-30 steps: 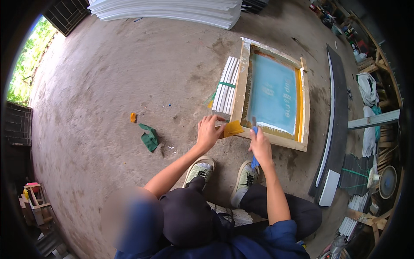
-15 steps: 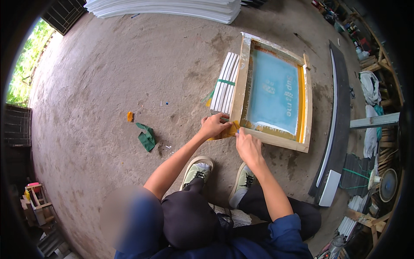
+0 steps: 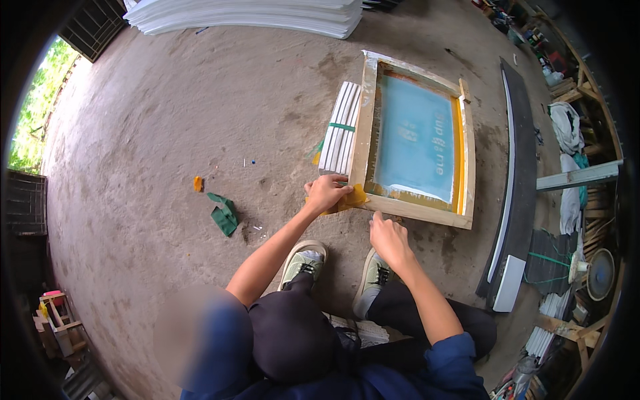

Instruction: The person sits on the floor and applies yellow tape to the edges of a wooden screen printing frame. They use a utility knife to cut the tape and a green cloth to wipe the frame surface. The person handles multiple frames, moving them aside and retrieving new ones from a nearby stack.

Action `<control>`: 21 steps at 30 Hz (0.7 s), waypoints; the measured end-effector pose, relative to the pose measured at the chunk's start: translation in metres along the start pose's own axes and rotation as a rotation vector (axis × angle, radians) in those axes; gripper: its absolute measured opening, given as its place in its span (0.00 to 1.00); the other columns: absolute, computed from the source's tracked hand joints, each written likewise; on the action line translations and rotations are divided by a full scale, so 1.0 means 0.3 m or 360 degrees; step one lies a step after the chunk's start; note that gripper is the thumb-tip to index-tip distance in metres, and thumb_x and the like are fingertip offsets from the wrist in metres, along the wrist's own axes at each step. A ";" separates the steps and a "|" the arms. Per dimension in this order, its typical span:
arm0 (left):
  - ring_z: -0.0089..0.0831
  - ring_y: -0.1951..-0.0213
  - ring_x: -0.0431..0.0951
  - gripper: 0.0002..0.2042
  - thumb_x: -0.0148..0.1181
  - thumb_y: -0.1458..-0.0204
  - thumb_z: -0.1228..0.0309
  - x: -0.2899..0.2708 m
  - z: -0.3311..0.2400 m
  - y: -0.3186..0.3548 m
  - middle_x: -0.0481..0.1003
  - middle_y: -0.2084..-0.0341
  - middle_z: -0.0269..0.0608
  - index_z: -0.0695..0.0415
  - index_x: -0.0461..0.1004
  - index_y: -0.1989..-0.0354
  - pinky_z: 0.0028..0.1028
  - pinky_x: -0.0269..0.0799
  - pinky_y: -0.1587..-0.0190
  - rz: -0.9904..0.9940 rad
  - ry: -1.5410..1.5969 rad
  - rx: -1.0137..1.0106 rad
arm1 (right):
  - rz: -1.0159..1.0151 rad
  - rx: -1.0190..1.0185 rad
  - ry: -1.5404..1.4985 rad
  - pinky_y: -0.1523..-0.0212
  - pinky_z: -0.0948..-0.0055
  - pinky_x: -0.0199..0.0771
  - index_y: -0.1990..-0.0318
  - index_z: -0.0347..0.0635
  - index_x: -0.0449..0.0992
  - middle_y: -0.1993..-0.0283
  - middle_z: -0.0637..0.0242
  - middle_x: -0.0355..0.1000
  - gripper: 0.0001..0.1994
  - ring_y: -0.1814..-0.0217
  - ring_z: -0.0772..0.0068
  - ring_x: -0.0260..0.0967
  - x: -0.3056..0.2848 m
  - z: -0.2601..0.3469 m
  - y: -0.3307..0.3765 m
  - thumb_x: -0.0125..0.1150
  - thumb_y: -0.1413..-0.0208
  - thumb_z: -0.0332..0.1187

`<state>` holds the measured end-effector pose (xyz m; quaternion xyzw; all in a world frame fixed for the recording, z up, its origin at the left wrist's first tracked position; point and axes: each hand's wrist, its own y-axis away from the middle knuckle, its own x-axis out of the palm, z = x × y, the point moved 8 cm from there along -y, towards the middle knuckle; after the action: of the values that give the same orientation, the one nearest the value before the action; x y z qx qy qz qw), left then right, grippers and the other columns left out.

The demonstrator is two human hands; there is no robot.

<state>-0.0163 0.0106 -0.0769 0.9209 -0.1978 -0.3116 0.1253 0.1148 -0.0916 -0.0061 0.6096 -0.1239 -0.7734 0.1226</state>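
Observation:
A wooden-framed printing screen with blue mesh lies on the floor in front of me. At its near left corner is a piece of amber tape, or thin film. My left hand grips this piece, its fingers bent beside the frame. Just below the frame's near edge, apart from it, my right hand is closed. Whatever its fingers hold is too small and hidden to name. A stack of white boards tied with a green strap stands against the frame's left side.
On the floor to the left lie a green cloth piece and an orange scrap. White sheets are piled at the far side. Along the right run a long dark panel and a metal beam. My shoes are close below my hands.
My right hand has drawn back toward me and slightly right, off the frame's near corner. My left hand stays at the amber piece. The whole view has shifted slightly.

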 end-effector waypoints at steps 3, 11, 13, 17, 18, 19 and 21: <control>0.31 0.59 0.76 0.21 0.61 0.56 0.54 -0.005 -0.015 0.008 0.80 0.67 0.38 0.51 0.75 0.55 0.35 0.51 0.50 0.0008 -0.0020 0.0051 | -0.0038 -0.0049 -0.0094 0.70 0.58 0.73 0.67 0.33 0.67 0.77 0.49 0.73 0.12 0.73 0.49 0.74 -0.027 -0.047 0.008 0.46 0.42 0.36; 0.32 0.48 0.65 0.22 0.66 0.59 0.62 -0.049 -0.089 0.088 0.74 0.57 0.32 0.50 0.68 0.54 0.45 0.46 0.45 -0.0391 -0.0167 0.0549 | -0.0292 0.0131 -0.0982 0.63 0.69 0.70 0.67 0.36 0.66 0.73 0.63 0.70 0.11 0.70 0.68 0.71 -0.013 -0.181 -0.156 0.63 0.54 0.28; 0.33 0.47 0.65 0.23 0.66 0.60 0.61 -0.044 -0.081 0.112 0.73 0.56 0.32 0.50 0.67 0.54 0.46 0.45 0.44 -0.0397 -0.0238 0.0574 | -0.0368 0.0016 -0.1012 0.62 0.69 0.70 0.67 0.36 0.65 0.72 0.62 0.70 0.13 0.67 0.67 0.71 0.001 -0.157 -0.165 0.64 0.57 0.25; 0.34 0.48 0.65 0.23 0.66 0.60 0.60 -0.033 -0.058 0.114 0.72 0.56 0.33 0.51 0.67 0.55 0.49 0.43 0.43 -0.0388 -0.0164 0.0543 | -0.0485 -0.0132 -0.0984 0.60 0.62 0.68 0.65 0.36 0.65 0.66 0.58 0.70 0.15 0.62 0.56 0.69 0.020 -0.136 -0.180 0.64 0.59 0.25; 0.34 0.48 0.65 0.23 0.66 0.60 0.59 -0.032 -0.055 0.112 0.72 0.56 0.33 0.51 0.67 0.55 0.49 0.43 0.43 -0.0381 -0.0156 0.0532 | -0.0502 -0.0131 -0.0968 0.60 0.63 0.68 0.65 0.35 0.65 0.67 0.59 0.70 0.15 0.63 0.57 0.69 0.017 -0.130 -0.181 0.64 0.59 0.25; 0.34 0.48 0.65 0.23 0.66 0.60 0.59 -0.031 -0.052 0.110 0.72 0.56 0.33 0.51 0.67 0.55 0.49 0.44 0.43 -0.0373 -0.0148 0.0521 | -0.0520 -0.0131 -0.0952 0.60 0.65 0.68 0.65 0.35 0.64 0.68 0.59 0.70 0.14 0.64 0.58 0.69 0.014 -0.122 -0.181 0.64 0.59 0.24; 0.34 0.48 0.65 0.23 0.67 0.60 0.59 -0.028 -0.048 0.106 0.72 0.56 0.33 0.51 0.67 0.55 0.49 0.44 0.43 -0.0366 -0.0128 0.0510 | -0.0540 -0.0146 -0.0903 0.61 0.65 0.68 0.65 0.34 0.64 0.68 0.58 0.69 0.14 0.65 0.58 0.69 0.005 -0.111 -0.182 0.63 0.59 0.24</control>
<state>-0.0227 -0.0124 -0.0501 0.9324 -0.1433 -0.3249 -0.0674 0.1447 -0.0424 -0.0335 0.3756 -0.0149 -0.9264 -0.0199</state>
